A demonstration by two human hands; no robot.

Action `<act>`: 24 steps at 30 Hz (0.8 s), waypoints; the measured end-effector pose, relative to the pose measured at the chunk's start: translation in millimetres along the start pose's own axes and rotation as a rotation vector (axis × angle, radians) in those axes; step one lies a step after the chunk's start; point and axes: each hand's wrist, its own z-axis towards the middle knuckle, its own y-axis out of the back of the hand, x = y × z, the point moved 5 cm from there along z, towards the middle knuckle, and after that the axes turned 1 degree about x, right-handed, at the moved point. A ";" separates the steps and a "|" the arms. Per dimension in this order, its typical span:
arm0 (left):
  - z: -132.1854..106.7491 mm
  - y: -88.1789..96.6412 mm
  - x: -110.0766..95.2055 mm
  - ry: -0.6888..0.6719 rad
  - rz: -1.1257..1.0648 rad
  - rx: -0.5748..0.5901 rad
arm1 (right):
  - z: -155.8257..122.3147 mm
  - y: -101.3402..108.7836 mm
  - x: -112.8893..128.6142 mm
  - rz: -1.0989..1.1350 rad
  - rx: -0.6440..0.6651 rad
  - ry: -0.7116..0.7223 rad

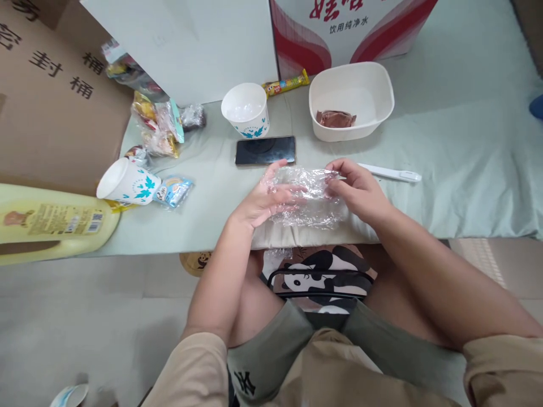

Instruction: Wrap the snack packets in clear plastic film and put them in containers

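A crinkled sheet of clear plastic film stretches between my hands near the front edge of the cloth-covered table. My left hand has its fingers spread, with the film lying over or around them; whether they are inside it I cannot tell. The thumb and fingers of my right hand pinch the film's upper right part. Just beyond the film lies a dark phone. To the right of it stands a white tub with a brown packet inside. A white stick-like tool rests beside my right hand.
A paper cup stands behind the phone, near a yellow wrapped snack. Another paper cup leans at left by a blue packet, wrapped snacks and a yellow jug. Boxes line the back.
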 end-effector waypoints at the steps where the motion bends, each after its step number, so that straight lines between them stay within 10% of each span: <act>1: 1.0 -0.2 3.0 0.020 0.042 -0.023 | 1.0 2.7 -1.6 0.010 -0.051 0.012; 6: 2.1 0.5 -0.2 -0.075 0.100 -0.152 | 2.3 -3.9 -11.9 0.153 0.052 -0.079; 16: -6.0 -2.0 -4.9 -0.052 0.152 -0.052 | -1.5 -3.0 -1.7 -0.104 0.182 0.024; 24: -9.6 -0.2 -19.3 -0.115 0.037 0.122 | -5.2 3.1 5.5 0.287 0.303 0.053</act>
